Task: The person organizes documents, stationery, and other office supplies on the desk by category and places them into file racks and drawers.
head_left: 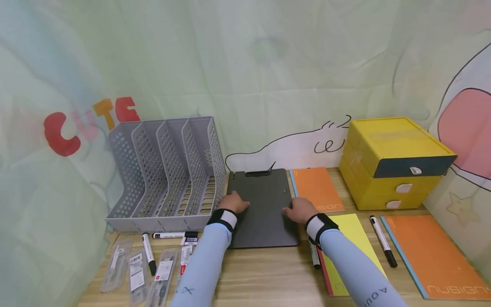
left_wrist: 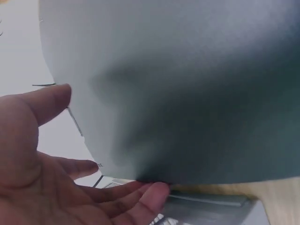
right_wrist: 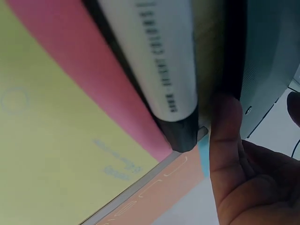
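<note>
A black clipboard [head_left: 264, 213] lies on the wooden table in front of me, its metal clip [head_left: 258, 173] at the far end. My left hand [head_left: 234, 203] is at its left edge. In the left wrist view the fingers stretch along that edge, with the thumb apart above the board [left_wrist: 187, 61]. At the right edge is my right hand [head_left: 301, 210], its thumb over the surface. The right wrist view has one fairly straight finger [right_wrist: 226, 136] against the board's side. A white marker [head_left: 314, 255] lies under the right wrist, beside a yellow notebook [head_left: 354, 238].
A grey file rack [head_left: 153, 224] stands left of the clipboard, with markers [head_left: 148, 253] and packaged stationery [head_left: 163, 273] before it. An orange notebook [head_left: 318, 187] lies behind my right hand. Further right are a yellow drawer box [head_left: 399, 136], another marker [head_left: 383, 241] and another orange notebook [head_left: 433, 251].
</note>
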`<state>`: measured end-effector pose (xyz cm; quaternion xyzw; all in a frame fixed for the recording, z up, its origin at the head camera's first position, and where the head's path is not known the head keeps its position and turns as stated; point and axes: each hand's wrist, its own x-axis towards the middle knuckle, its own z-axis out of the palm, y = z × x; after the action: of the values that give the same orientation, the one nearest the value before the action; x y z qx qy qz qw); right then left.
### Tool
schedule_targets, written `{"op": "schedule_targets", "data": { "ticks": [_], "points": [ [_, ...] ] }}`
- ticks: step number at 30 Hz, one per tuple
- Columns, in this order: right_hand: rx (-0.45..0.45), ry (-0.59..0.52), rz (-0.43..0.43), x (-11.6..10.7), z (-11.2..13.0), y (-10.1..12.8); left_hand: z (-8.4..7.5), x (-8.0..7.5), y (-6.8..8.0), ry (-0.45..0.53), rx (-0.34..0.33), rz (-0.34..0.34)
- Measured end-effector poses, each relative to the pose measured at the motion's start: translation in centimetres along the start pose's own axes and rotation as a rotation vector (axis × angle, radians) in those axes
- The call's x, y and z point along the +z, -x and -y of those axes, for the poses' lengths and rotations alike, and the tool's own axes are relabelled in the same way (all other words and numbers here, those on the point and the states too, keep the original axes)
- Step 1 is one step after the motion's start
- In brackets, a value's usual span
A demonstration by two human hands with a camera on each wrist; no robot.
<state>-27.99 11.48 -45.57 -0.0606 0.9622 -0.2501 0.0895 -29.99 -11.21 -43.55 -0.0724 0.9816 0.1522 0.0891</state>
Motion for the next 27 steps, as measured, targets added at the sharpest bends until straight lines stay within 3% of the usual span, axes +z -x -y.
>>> {"op": "schedule_targets", "data": {
  "ticks": [6,12,18,24,27],
  "points": [
    [-0.01,0.019,-0.016,-0.3,-0.3,0.3,0.0,-1.6,0.0,0.035,0.055,0.059],
    [-0.014,0.038,-0.02,-0.1,-1.2,0.0,0.7,-3.2,-0.9,0.081,0.095,0.074],
    [0.004,0.011,0.016,-0.3,-1.2,0.1,0.8,-5.6,-0.8,0.176,0.134,0.08],
    [0.069,-0.071,0.075,-1.0,-1.0,0.5,0.8,-7.3,-0.5,0.323,0.133,0.124],
    [0.079,-0.112,0.086,-1.1,-1.0,0.7,0.8,-7.7,-0.5,0.529,0.124,0.183]
  ]
}}
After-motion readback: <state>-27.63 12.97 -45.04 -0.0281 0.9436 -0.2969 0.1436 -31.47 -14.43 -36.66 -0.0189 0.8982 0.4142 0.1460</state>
